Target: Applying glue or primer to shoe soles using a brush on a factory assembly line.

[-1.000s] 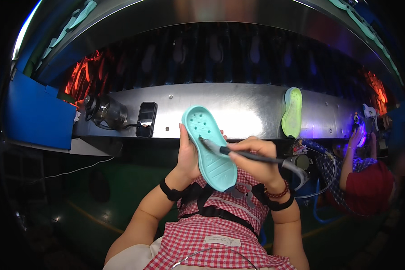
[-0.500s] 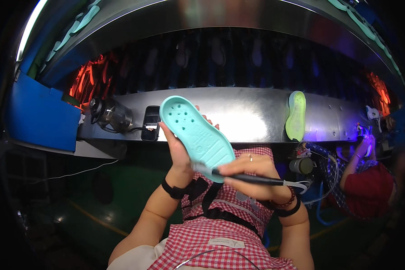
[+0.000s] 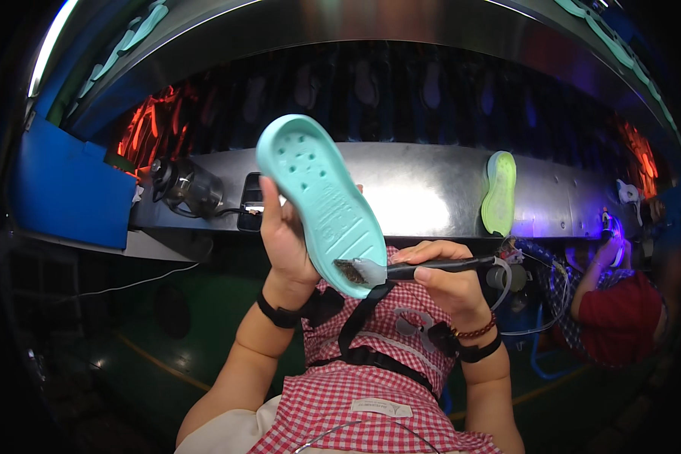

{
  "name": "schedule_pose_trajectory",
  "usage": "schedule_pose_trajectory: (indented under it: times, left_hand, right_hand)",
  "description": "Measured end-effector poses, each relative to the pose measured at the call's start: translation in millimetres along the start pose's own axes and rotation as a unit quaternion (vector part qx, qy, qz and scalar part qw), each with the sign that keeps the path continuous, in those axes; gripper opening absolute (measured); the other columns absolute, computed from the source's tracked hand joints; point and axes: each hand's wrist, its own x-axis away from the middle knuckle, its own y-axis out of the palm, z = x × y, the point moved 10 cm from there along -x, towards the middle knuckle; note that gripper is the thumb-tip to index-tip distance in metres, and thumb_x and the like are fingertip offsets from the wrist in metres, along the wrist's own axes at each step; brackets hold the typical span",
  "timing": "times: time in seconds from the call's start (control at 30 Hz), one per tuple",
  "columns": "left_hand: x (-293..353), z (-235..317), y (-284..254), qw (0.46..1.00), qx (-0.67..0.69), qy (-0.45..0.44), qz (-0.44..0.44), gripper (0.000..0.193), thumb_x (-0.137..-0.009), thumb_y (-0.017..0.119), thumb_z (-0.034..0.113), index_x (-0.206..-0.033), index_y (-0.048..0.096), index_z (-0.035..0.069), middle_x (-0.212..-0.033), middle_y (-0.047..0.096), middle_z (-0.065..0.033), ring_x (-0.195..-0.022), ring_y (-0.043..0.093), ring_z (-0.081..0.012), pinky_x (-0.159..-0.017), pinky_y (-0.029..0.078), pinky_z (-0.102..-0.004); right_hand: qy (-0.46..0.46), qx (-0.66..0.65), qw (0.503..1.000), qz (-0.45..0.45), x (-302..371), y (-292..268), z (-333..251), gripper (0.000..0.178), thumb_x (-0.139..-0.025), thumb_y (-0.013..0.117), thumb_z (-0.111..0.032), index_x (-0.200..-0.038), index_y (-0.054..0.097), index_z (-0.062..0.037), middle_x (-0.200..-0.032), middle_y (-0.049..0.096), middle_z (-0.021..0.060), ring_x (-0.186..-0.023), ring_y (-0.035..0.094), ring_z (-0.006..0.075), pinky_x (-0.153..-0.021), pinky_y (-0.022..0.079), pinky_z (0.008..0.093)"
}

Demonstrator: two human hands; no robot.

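Sole (image 3: 324, 206), ridged and hole-pocked, is clasped in our left grip (image 3: 286, 246); our right grip (image 3: 452, 286) pinches a black-handled brush (image 3: 458, 265) over it.

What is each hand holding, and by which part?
Left hand: a turquoise, foot-shaped sole, around its middle. Right hand: a brush with a slim black handle, by that handle, near the bristles.

1. White glare washes out the middle of the metal tabletop (image 3: 405, 203).
2. A strip light (image 3: 51, 49) shines at upper left; orange-red glows (image 3: 145, 127) flank the dark recess (image 3: 399, 94); violet light (image 3: 606, 222) tints the right.
3. The floor (image 3: 163, 378) lies dim.
4. Straight edges bend, corners go black; the turquoise sole (image 3: 319, 193) looks fairly sharp.
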Motion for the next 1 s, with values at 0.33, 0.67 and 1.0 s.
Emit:
schedule_pose_trajectory:
  times: [0.33, 0.67, 1.0]
  left_hand:
    - [22.2, -37.1, -6.6, 0.998, -0.007, -0.067, -0.002, 0.064, -0.089, 0.024, 0.049, -0.131, 0.031, 0.003, -0.127, 0.042, -0.0196, -0.112, 0.046, -0.0362, -0.096, 0.034, -0.0523]
    - [14.1, -30.5, 3.1, 0.997, -0.013, -0.067, -0.021, 0.053, -0.09, 0.032, 0.037, -0.135, 0.023, 0.01, -0.126, 0.042, -0.0171, -0.109, 0.049, -0.032, -0.091, 0.041, -0.049]
    - [9.7, -40.0, 10.9, 0.978, 0.039, -0.195, -0.066, 0.05, -0.091, 0.032, 0.034, -0.132, 0.029, 0.007, -0.123, 0.044, -0.0199, -0.108, 0.05, -0.0358, -0.091, 0.041, -0.0497]
  right_hand:
    - [-0.041, 0.126, 0.991, 0.023, 5.0, 21.0, -14.5, 0.018, -0.074, 0.06, 0.006, -0.092, 0.062, 0.0031, -0.094, 0.062, 0.0149, -0.084, 0.06, 0.0172, -0.075, 0.049, 0.0257]
    - [-0.082, 0.292, 0.952, 0.027, -11.0, 16.6, -45.7, 0.021, -0.069, 0.065, 0.003, -0.09, 0.064, 0.0014, -0.092, 0.064, 0.0146, -0.085, 0.063, 0.0201, -0.076, 0.05, 0.0276]
    - [-0.118, 0.284, 0.944, -0.119, 1.2, 58.9, -51.4, 0.017, -0.069, 0.065, 0.003, -0.086, 0.064, 0.0021, -0.09, 0.064, 0.0162, -0.085, 0.064, 0.0242, -0.075, 0.052, 0.0302]
